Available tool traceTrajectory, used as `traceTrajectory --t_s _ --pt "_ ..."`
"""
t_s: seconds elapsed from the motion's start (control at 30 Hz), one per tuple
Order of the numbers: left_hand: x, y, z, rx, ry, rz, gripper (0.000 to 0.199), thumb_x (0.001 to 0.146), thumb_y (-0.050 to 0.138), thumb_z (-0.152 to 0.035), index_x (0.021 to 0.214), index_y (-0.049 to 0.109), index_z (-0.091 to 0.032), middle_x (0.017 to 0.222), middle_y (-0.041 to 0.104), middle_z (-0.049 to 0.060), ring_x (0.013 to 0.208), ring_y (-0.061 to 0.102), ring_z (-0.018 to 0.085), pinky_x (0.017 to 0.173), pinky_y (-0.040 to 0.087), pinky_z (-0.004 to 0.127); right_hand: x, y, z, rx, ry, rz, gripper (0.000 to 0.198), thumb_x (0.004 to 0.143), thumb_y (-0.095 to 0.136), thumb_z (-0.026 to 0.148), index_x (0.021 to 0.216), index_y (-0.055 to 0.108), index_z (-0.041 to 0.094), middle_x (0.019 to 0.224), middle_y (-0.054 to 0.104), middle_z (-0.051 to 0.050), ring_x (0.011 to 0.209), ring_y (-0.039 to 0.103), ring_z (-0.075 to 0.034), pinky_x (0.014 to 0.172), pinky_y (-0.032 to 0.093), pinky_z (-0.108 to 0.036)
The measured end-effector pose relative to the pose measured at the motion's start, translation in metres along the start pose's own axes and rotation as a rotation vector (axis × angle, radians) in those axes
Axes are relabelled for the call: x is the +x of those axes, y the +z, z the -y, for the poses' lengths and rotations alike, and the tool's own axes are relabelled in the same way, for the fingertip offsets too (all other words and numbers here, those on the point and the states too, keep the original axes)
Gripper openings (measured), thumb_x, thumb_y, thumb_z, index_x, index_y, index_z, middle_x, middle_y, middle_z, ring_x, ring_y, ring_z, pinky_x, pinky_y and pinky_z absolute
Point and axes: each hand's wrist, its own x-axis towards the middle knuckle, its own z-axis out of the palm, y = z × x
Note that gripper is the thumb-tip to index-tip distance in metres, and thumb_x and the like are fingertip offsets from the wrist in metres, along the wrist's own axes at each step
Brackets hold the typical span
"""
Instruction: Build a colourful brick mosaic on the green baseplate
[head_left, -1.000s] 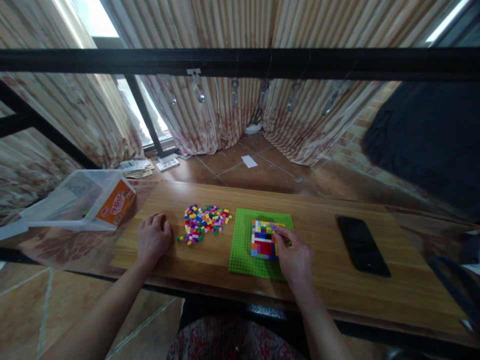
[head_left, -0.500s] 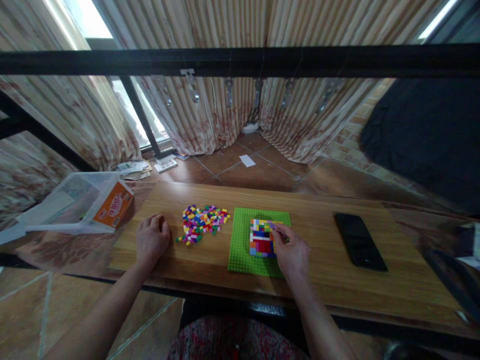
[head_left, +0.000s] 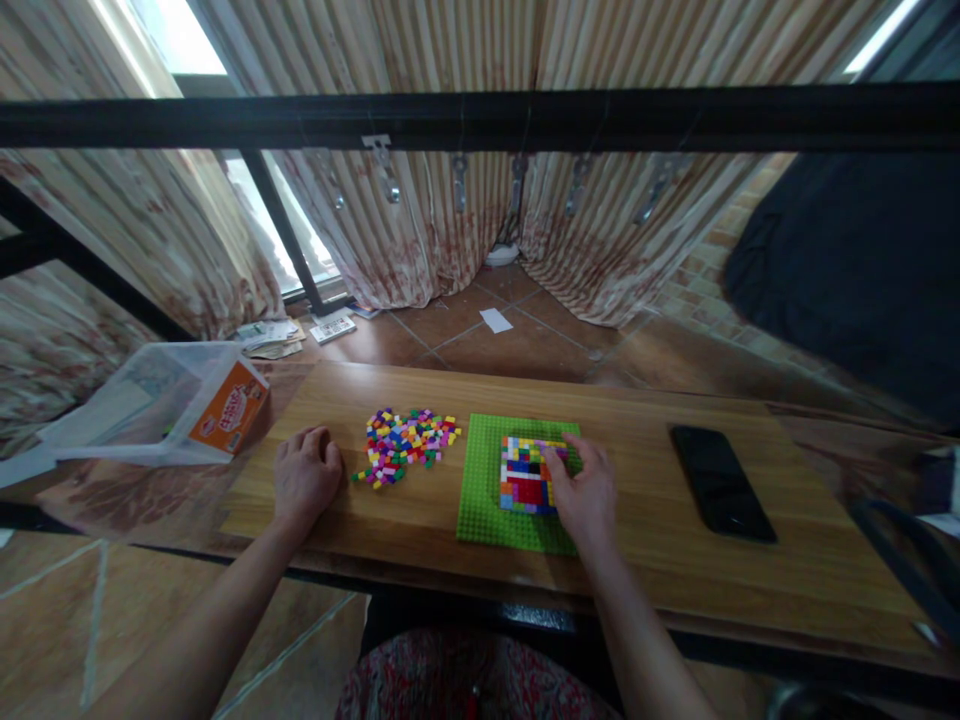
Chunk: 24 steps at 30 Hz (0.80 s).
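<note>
On the wooden table my left hand (head_left: 306,475) rests palm down, fingers lying loosely and holding nothing. A loose pile of small colourful bricks (head_left: 409,437) lies just to its right. The green baseplate (head_left: 480,500) carries a roughly square patch of bricks (head_left: 527,485) in red, white, blue, yellow and purple, with one dark spot in it. At the right side of that patch is my right hand (head_left: 586,490). Its thumb is at the bricks and its index finger stretches away from the thumb, with no loose brick visible between them. The hand hides the baseplate's right edge.
A black phone (head_left: 721,483) lies on the right of the table. To the left stands a clear plastic box (head_left: 180,400) with an orange label. A black metal bar (head_left: 480,120) with hanging hooks crosses beyond the table, in front of the curtains (head_left: 420,230).
My right thumb and index finger were pinched together at the patch's right side and have now spread apart. My left hand has stayed in place.
</note>
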Motion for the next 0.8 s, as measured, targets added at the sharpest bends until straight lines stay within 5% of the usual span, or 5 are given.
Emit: traceTrajectory --t_s 0.5,0.8 --pt "0.0 0.0 0.0 0.007 0.001 0.011 0.038 0.087 0.039 -0.033 0.111 0.061 -0.014 0.117 0.063 0.014 0.111 0.054 0.029 0.1 0.038 0.04 0.003 0.01 -0.009 0.19 0.244 0.093 0.054 0.071 0.065 0.05 0.11 0.066 0.014 0.101 0.069 -0.012 0.088 0.063 -0.023 0.084 0.048 -0.04" --pt "-0.001 0.0 -0.001 -0.009 -0.01 0.004 0.038 0.086 0.04 -0.033 0.112 0.061 -0.013 0.117 0.062 0.014 0.11 0.054 0.029 0.1 0.038 0.041 0.005 0.013 -0.014 0.243 0.227 0.087 0.052 0.068 0.068 0.049 0.108 0.068 0.015 0.096 0.07 -0.009 0.084 0.064 -0.022 0.08 0.05 -0.039"
